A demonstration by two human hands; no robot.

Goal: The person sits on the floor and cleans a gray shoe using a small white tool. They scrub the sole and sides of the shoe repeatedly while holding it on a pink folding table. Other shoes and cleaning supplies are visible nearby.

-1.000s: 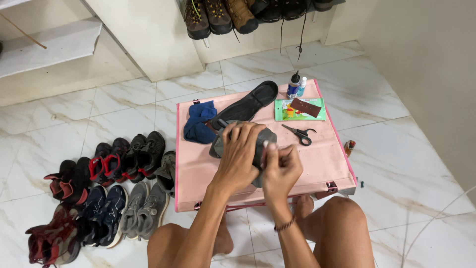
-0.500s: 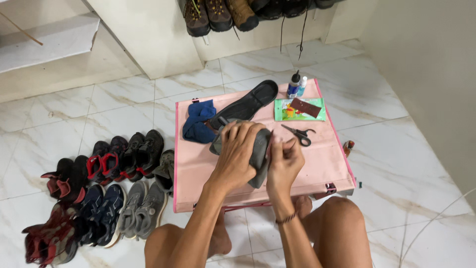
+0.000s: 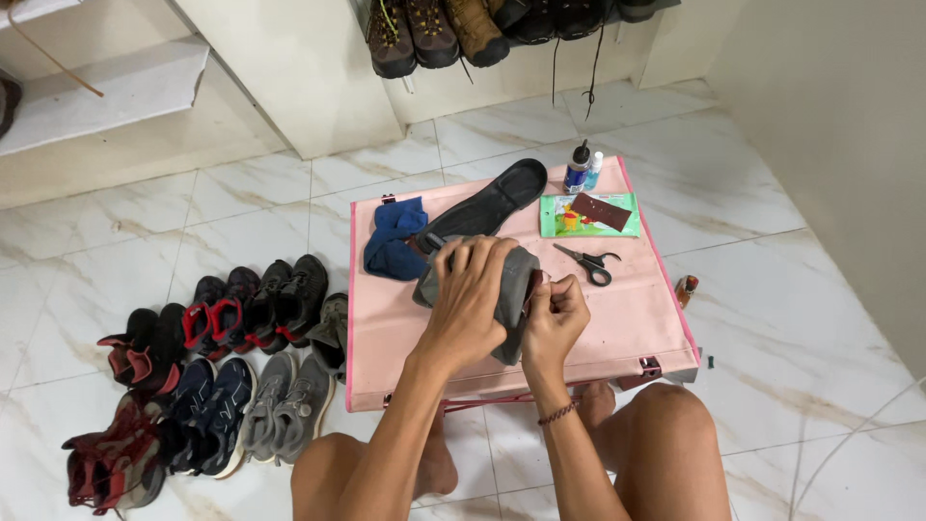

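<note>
A grey shoe (image 3: 514, 289) lies sole-up on the low pink table (image 3: 637, 318). My left hand (image 3: 470, 294) lies over it and grips it from above. My right hand (image 3: 557, 316) is closed at the shoe's right edge, its fingers pinched on the rim; whatever is between the fingertips is too small to make out. A black insole (image 3: 494, 201) lies just beyond the shoe, and a blue cloth (image 3: 394, 239) sits to its left.
Scissors (image 3: 586, 261), a green packet (image 3: 590, 215) and two small bottles (image 3: 582, 168) are at the table's far right. Several pairs of shoes (image 3: 212, 357) line the floor on the left. Boots (image 3: 434, 29) hang on a rack ahead. My knees are under the table's near edge.
My hands have turned the grey shoe slightly, and my right hand has shifted along its right edge. The other things on the table have not moved.
</note>
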